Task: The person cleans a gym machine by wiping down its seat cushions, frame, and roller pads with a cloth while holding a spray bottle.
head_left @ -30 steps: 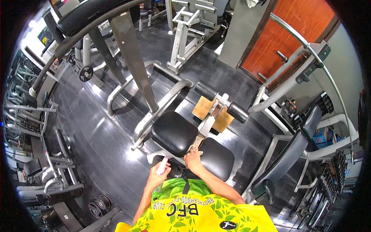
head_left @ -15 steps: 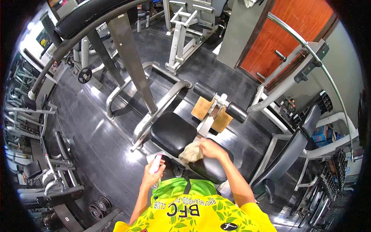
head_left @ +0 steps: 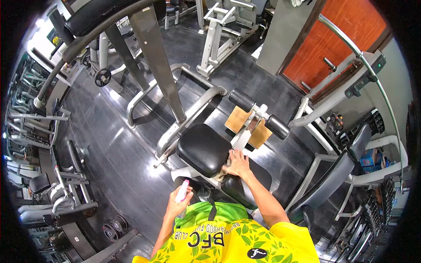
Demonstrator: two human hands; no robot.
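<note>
My left hand point(head_left: 179, 204) is wrapped round a spray bottle point(head_left: 183, 191) with a white and pink head, held low near my lap. Most of the bottle's body is hidden by the fingers. With my right hand point(head_left: 240, 165) I press a beige cloth point(head_left: 220, 175) into the gap between two black padded cushions. The cloth shows only partly beneath the palm and fingers. One cushion, a rounded seat pad point(head_left: 203, 149), lies to the left of this hand. The other black pad point(head_left: 262, 175) lies under and to the right of my forearm.
Past the pads stand foam rollers point(head_left: 278, 126) on a white post over a wooden board point(head_left: 259, 135). A grey steel frame point(head_left: 193, 120) rises at left. A padded bench point(head_left: 324, 182) stands at right, with a dumbbell rack point(head_left: 370, 215) beyond. Weight plates point(head_left: 115, 227) lie lower left.
My right hand has lowered the cloth from above the pads into the gap between them, and its fingers now spread over it. My left hand keeps the spray bottle. The view has shifted slightly.
</note>
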